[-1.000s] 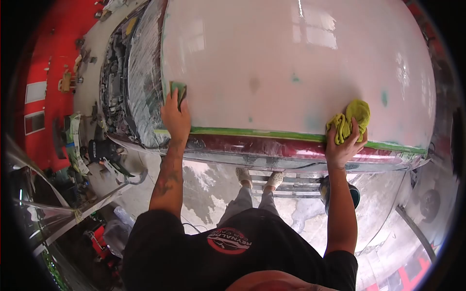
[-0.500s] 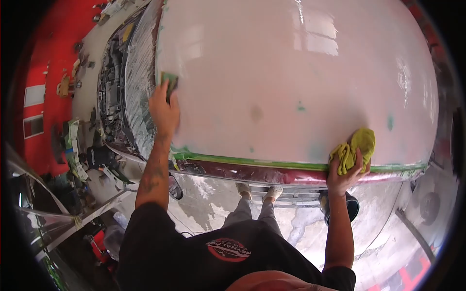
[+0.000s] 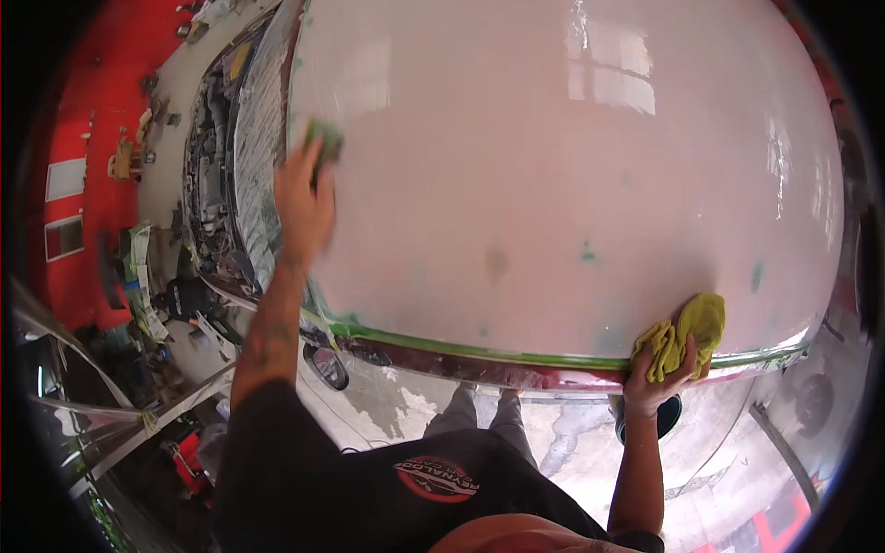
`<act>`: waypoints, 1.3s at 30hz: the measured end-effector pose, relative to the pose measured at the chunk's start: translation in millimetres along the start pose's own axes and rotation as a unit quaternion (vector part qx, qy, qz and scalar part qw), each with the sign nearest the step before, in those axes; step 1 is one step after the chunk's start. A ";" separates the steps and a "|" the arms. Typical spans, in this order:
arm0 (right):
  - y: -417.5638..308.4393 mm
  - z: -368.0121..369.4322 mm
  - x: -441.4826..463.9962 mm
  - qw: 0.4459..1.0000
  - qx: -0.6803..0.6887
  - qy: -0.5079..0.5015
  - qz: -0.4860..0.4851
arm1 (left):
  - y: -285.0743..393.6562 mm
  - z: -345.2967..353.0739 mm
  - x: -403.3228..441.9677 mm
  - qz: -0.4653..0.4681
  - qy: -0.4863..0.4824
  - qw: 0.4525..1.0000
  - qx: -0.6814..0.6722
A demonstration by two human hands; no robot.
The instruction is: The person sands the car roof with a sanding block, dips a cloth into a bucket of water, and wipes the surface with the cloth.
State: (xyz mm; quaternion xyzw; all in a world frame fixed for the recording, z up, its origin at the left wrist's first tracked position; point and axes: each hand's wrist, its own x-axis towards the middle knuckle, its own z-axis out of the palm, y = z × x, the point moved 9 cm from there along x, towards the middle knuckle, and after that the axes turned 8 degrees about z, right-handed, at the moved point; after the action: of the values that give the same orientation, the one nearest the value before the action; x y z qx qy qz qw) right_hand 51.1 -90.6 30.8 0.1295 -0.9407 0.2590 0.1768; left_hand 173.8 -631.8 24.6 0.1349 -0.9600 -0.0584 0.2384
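A wide car roof [image 3: 479, 175], coated in glossy pale pink-grey, curves in front of me. My left hand [image 3: 306, 203] is closed around a small green sanding block [image 3: 323, 140] near the roof's left edge, and its fingers hide part of it. At the near right edge, my right hand [image 3: 659, 382] grips a bunched yellow-green cloth [image 3: 696, 332] that rests against the roof. Green patches and one brownish spot [image 3: 497, 265] show through the coating. Green masking tape [image 3: 479, 352] runs along the near edge, above a dark red strip of bodywork.
Clear plastic sheeting [image 3: 263, 138] covers the windshield area at left, beside an exposed engine bay [image 3: 214, 157]. A side mirror [image 3: 326, 366] sticks out below the tape. A dark bucket [image 3: 650, 422] stands on the concrete floor under my right hand. Stands and loose parts lie at lower left.
My left hand has slid the sanding block farther from me along the roof's left edge. My right hand stays at the near edge with the cloth. The view has tilted, so the roof sits lower.
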 end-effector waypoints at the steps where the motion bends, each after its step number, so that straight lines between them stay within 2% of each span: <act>1: 1.7 -1.5 -0.8 1.000 0.001 0.003 0.003 | 15.2 -5.5 -15.3 0.015 -0.017 1.000 0.013; 4: 4.2 2.1 -2.3 1.000 0.017 -0.010 0.004 | -3.7 4.3 19.5 0.029 -0.008 1.000 -0.007; 6: 9.1 3.7 -6.4 1.000 0.000 -0.022 -0.002 | -57.5 36.5 89.6 0.004 0.021 0.998 -0.051; 10: 13.1 4.3 -9.1 1.000 -0.020 -0.022 0.000 | -164.6 106.2 249.8 -0.025 0.013 0.997 0.065; 12: 14.8 3.1 -7.8 0.999 -0.026 -0.026 0.003 | -166.4 112.7 262.0 -0.060 0.001 0.996 0.072; 13: 12.9 4.4 -5.7 0.999 -0.036 -0.024 -0.006 | -171.3 111.5 256.9 -0.096 -0.019 0.991 0.094; 15: 10.3 6.8 -8.8 0.999 -0.041 -0.029 -0.009 | -124.7 88.2 209.2 -0.043 0.009 0.999 -0.002; 16: 13.6 7.2 -9.7 0.999 -0.028 -0.027 0.002 | -102.5 77.6 173.2 0.003 0.016 1.000 -0.008; 18: 11.7 3.8 -6.0 1.000 -0.022 -0.017 0.010 | 4.6 26.3 92.0 -0.008 -0.022 0.987 -0.162; 21: 11.4 3.5 -6.5 1.000 -0.003 -0.014 0.008 | 81.4 -6.3 -55.3 0.083 -0.131 0.981 -0.119; 22: 10.0 1.4 -4.5 1.000 -0.003 -0.011 0.011 | 84.5 -12.4 -67.4 0.086 -0.131 0.981 -0.118; 24: 1.6 -0.3 -0.6 1.000 -0.012 -0.007 0.000 | 83.7 -16.7 -80.3 0.132 -0.156 0.975 -0.084; 26: -0.2 0.5 0.3 1.000 -0.003 -0.005 0.003 | 49.3 13.9 -9.9 0.139 -0.149 0.978 -0.043; 27: 1.4 -0.6 -0.4 1.000 0.003 -0.007 0.005 | 15.5 34.5 39.4 0.066 -0.091 0.980 -0.164; 28: 6.9 0.8 -3.2 1.000 0.016 -0.011 0.008 | 11.9 40.0 100.2 0.067 -0.071 0.973 -0.211; 30: 6.3 0.9 -3.0 1.000 -0.002 -0.008 0.005 | -29.2 67.4 190.8 0.108 -0.020 0.992 -0.061; 32: 3.4 -1.0 -1.5 1.000 -0.006 -0.001 0.014 | -45.6 83.8 225.8 -0.029 -0.045 0.998 0.011; 34: 1.9 -0.6 0.2 1.000 0.009 -0.003 0.007 | -18.8 76.4 188.8 -0.008 -0.022 0.999 -0.035; 35: 1.9 -0.5 0.7 1.000 0.023 0.000 0.006 | 6.5 65.2 165.5 0.020 0.002 0.996 -0.081; 37: 3.2 0.3 1.9 1.000 0.011 -0.005 0.007 | 77.9 30.7 79.4 0.036 -0.011 0.979 -0.202; 38: 1.8 1.2 3.5 1.000 0.013 -0.002 0.006 | 100.7 20.9 25.8 0.062 -0.020 0.978 -0.196; 39: 0.5 -1.2 2.3 1.000 0.012 0.000 0.006 | 133.8 6.9 -28.6 0.140 -0.074 0.980 -0.117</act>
State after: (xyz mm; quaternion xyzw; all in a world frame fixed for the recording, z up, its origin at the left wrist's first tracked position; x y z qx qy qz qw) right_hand 49.2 -89.9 32.5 0.1262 -0.9383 0.2714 0.1735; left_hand 163.9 -495.3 29.5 -0.0344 -0.9709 -0.1464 0.1864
